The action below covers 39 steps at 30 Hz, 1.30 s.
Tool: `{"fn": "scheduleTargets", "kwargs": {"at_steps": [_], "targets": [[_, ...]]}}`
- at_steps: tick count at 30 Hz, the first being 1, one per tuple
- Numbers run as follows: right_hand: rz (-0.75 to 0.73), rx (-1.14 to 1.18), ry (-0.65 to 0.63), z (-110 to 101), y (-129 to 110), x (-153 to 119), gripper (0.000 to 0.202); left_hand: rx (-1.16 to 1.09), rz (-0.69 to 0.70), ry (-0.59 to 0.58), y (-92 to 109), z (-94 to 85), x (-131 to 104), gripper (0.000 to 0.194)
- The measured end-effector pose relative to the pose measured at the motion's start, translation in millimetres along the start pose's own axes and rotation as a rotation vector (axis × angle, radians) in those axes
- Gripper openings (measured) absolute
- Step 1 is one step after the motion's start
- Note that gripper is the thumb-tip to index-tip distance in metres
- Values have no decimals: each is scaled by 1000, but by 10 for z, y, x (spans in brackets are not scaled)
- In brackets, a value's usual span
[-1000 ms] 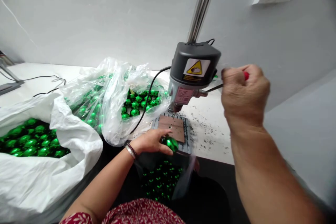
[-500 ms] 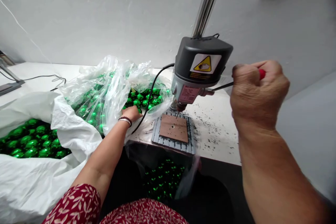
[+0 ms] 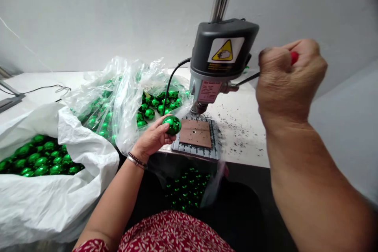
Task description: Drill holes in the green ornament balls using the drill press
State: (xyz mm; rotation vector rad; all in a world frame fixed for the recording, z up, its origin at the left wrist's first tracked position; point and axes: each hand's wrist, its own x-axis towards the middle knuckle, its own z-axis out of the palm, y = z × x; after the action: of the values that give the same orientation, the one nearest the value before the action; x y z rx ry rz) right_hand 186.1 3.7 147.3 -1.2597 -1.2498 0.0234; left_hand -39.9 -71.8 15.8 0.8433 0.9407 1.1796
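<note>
A shiny green ball (image 3: 172,125) is pinched between the thumb and fingers of my left hand (image 3: 153,137), just left of the drill press base (image 3: 196,152). On that grey slotted base lies a brown square board (image 3: 195,134) with a small hole in its middle. Above it hangs the dark grey head of the drill press (image 3: 223,49), with a thin bit pointing down at the board. My right hand (image 3: 291,80) is closed in a fist around the red-tipped lever (image 3: 249,78) on the press's right side.
Clear plastic bags (image 3: 130,102) of green balls lie open on the white table (image 3: 245,141) behind my left hand. A white sack (image 3: 88,157) at left holds more. Below the table edge sits another bag of balls (image 3: 186,189). Dark shavings litter the table; a black cable (image 3: 169,86) hangs nearby.
My left hand has come out of the plastic bag with a green ball and moved toward the press base. My right hand stays on the lever. The view has shifted slightly.
</note>
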Motion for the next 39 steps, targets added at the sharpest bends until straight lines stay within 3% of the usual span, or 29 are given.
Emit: {"fn": "scheduleTargets", "kwargs": {"at_steps": [3,8,15,19,31,39], "targets": [[-2,5,-25,-16,-30,-4,27,-47,-68,-16,-186,113,72,60],[64,66,-67,-33,-69,-5,29,36,-99,43,-260,175,253,70],[75,87,-92,-59,-91,6,35,881,178,158,-271,188,558,55],[84,82,-100,-45,-85,10,37,1128,215,137,-277,229,660,61],[54,168,-107,-81,-74,4,35,1301,334,54,-386,318,797,61],[38,196,-112,-76,-38,-15,34,1211,274,-48,-406,338,762,63]]}}
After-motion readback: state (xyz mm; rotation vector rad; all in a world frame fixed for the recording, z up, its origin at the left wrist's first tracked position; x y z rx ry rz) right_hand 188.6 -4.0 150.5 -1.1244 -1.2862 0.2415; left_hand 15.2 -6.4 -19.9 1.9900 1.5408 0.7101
